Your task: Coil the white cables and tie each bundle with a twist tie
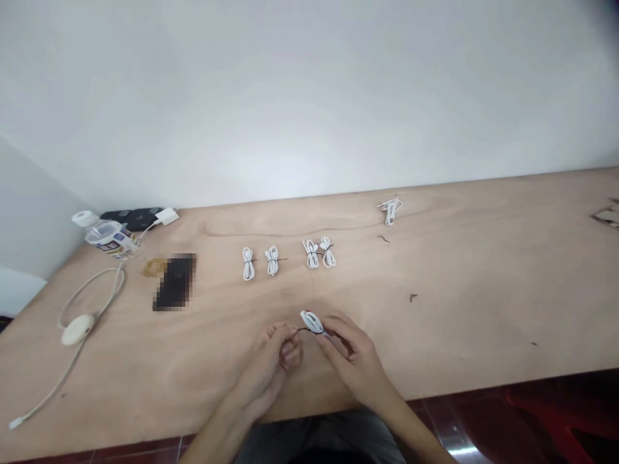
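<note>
A coiled white cable point(312, 321) is held just above the near part of the table by my right hand point(355, 357), its thumb and fingers closed on the coil's right side. Around the coil runs a dark twist tie point(302, 329), one end sticking out to the left. My left hand point(278, 354) pinches that end between thumb and forefinger, the other fingers curled in. Farther back lie more white cable coils bound with dark ties: one coil point(248, 264) at left, another coil point(272, 260) beside it, and a close pair point(312, 254) to their right.
Another white cable bundle point(389, 211) lies near the wall, with loose dark ties point(383, 238) before it. At left are a pixelated dark object point(175, 283), a cut plastic bottle point(111, 237), a white charger point(167, 216) and a white cord with an oval piece point(77, 329).
</note>
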A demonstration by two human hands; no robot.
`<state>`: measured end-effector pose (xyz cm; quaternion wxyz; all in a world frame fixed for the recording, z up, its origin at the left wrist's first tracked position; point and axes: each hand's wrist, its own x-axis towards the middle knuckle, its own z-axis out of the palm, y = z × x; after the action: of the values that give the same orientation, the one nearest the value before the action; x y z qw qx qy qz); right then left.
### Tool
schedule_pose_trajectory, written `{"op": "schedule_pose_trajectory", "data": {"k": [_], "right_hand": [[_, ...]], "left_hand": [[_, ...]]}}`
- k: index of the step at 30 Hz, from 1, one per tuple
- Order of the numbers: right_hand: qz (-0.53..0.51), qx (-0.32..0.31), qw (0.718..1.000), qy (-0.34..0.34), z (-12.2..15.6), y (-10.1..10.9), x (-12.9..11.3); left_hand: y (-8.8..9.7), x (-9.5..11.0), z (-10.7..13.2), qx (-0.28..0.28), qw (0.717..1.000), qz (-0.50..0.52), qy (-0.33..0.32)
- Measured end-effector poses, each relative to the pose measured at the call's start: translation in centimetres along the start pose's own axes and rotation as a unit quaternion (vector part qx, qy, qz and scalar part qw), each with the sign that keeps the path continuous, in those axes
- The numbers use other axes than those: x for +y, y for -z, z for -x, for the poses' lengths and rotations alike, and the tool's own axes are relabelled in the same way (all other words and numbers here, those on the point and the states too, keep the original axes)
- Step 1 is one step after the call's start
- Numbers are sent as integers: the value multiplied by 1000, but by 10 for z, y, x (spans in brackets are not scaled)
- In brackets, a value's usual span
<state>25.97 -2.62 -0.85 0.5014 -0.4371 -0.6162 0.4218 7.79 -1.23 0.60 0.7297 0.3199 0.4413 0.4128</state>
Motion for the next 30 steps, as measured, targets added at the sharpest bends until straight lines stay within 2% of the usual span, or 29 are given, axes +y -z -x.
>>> {"op": "schedule_pose_trajectory", "data": {"k": [2,4,5,6,7,9,10,11,14,16,19,22,27,30], "right_hand": [[15,21,999,25,-1,0,1],[19,52,998,28,-6,2,0],[26,75,996,28,-11,4,-1],[42,101,993,34,-18,6,-2],[66,130,988,45,-27,8,-4],[141,168,971,92,-49,11,-6],[174,168,963,119,-62,11,-7],[207,162,955,136,-76,10,-7],[303,118,932,159,-115,2,-5],[382,76,908,151,-136,-7,0],[490,1,867,89,-159,-22,9],[539,-51,840,32,-171,-37,19],[540,-67,838,27,-169,-54,28],[529,-49,846,40,-160,-44,31]], "left_hand": [[1,2,-2,-2,1000,-23,8],[9,8,-9,19,987,-150,-48],[14,14,-14,32,965,-242,-94],[20,20,-22,50,931,-326,-159],[26,28,-31,67,880,-414,-222],[37,42,-54,102,746,-576,-318],[42,48,-67,109,685,-635,-339],[46,53,-79,109,642,-676,-344],[54,57,-106,115,626,-692,-340],[58,55,-114,125,628,-690,-337],[64,49,-116,145,632,-684,-334],[70,47,-115,165,635,-677,-335],[75,47,-119,183,641,-663,-341],[74,47,-119,182,645,-653,-352]]}}
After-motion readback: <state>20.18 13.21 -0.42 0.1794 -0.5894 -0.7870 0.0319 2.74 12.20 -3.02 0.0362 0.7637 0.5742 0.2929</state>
